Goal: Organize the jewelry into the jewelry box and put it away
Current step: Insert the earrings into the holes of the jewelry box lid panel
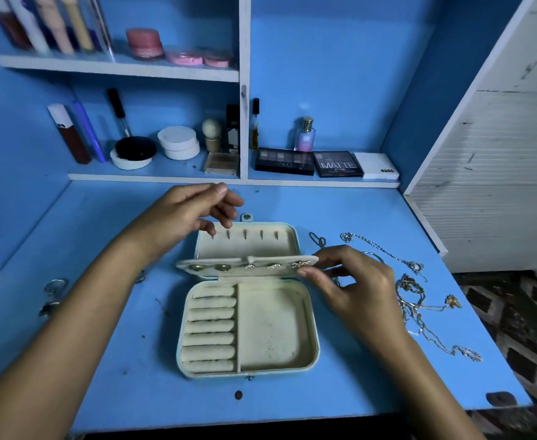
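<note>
Blue desk [108,360] carries the open jewelry box [248,328], with earrings already on its middle flap [248,265]; ring rolls and tray look empty. Chains [416,300] lie tangled right of the box, rings [51,296] left, still unsorted. Right hand [352,287] pinches the flap's end; left hand [194,211] hovers, loosely curled, holding nothing. Palettes [338,164] read "MATTE", "NUDE".

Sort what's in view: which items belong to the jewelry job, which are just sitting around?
Job:
- open jewelry box
- earring flap, right hand pinching its end
- left hand, above the lid
- tangled chains on the desk right of the box
- rings at the desk's left edge

Lying about:
- eyeshadow palettes
- perfume bottle
- powder jars
</note>
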{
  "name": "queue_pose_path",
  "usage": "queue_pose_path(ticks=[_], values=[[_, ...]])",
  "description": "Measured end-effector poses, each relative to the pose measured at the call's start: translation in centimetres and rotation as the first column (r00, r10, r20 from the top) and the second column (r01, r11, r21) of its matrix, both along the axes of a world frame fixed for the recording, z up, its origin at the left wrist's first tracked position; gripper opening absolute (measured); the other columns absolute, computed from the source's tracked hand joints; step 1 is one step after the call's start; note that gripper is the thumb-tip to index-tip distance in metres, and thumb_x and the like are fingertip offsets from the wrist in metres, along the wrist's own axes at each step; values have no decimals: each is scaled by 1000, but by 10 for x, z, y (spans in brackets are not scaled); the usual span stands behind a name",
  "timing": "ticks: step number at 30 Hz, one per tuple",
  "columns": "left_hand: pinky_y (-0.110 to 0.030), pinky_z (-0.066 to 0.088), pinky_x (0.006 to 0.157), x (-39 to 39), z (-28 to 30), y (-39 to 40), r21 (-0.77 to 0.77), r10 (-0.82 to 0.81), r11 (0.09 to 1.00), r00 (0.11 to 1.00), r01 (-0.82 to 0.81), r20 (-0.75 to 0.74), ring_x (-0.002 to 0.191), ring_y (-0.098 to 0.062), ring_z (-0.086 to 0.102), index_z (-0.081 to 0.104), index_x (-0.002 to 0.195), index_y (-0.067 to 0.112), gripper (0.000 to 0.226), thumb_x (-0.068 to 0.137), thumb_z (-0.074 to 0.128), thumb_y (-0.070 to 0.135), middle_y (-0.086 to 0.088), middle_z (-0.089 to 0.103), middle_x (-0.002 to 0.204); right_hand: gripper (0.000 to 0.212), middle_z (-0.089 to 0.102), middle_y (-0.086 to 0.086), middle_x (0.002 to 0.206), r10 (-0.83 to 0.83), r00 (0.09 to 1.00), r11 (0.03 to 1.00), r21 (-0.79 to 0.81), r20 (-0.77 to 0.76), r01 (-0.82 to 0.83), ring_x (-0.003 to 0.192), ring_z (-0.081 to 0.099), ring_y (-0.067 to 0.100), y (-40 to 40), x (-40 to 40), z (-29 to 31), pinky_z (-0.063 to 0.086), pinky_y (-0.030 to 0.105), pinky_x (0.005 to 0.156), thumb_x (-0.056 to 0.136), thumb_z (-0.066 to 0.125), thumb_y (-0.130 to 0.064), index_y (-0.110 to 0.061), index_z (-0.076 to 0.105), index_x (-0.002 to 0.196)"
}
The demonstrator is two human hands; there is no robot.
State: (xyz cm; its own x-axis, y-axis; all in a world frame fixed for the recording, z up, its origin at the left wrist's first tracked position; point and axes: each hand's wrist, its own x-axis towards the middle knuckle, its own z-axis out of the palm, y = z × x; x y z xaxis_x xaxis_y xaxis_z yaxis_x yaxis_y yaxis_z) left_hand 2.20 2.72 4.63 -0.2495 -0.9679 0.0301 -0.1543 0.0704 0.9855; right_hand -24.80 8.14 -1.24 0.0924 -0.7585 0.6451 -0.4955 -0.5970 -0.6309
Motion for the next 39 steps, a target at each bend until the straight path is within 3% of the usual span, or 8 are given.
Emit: queue_pose_path(ticks=[2,6,12,15,20,25,31,39], values=[[-21,48,64,4,-11,1,20,99,995,993,-98,-70,77,-11,64,78,89,24,48,78,65,69,2,71,83,23,67,-13,73,-5,1000,998,69,26,3,68,63,-2,-3,2,6,42,3,63,78,80,-29,-8,72,82],[-21,47,69,3,-27,8,39,331,943,920,-330,-211,71,-8,63,69,91,12,35,105,43,30,4,70,75,27,68,-16,69,-46,996,977,212,78,28,63,61,-2,-12,9,14,43,9,60,74,79,-36,-11,73,83],[-24,54,67,-5,-47,21,14,606,779,748,-627,-271,72,-6,66,70,85,18,32,104,46,26,8,74,78,13,66,-19,64,-118,987,914,400,104,67,61,57,0,-32,17,18,41,10,57,78,84,-24,-20,74,84],[-36,52,77,-5,-57,27,-83,609,775,776,-626,-165,81,-11,67,72,89,23,27,102,50,33,8,75,88,14,68,-18,66,-140,986,871,484,93,78,58,58,5,-40,19,17,45,15,58,78,84,-26,-24,72,85],[-12,45,74,-11,-63,34,-187,652,744,758,-642,-10,86,4,63,70,96,32,14,98,59,25,15,72,93,11,69,-7,69,-148,988,816,569,35,102,66,64,17,-48,20,14,52,32,67,81,81,-36,-28,74,87],[-3,41,67,-11,-71,35,-240,686,718,722,-654,86,85,5,63,74,103,20,14,95,63,22,14,72,93,10,71,-10,73,-154,988,782,611,-2,123,68,62,8,-49,21,7,44,22,64,87,75,-36,-27,77,92],[-10,43,75,-10,-76,35,-345,731,674,656,-653,187,85,-4,63,76,97,16,11,91,67,18,5,70,92,10,72,-11,76,-159,986,766,622,-59,161,74,64,3,-51,24,8,42,8,57,89,73,-37,-28,77,92],[-1,38,70,-10,-78,35,-372,730,674,654,-639,198,88,5,60,76,95,17,9,90,69,18,12,68,87,12,70,-14,69,-142,986,753,637,-92,168,68,62,3,-52,21,10,44,16,59,90,71,-41,-31,76,85]])
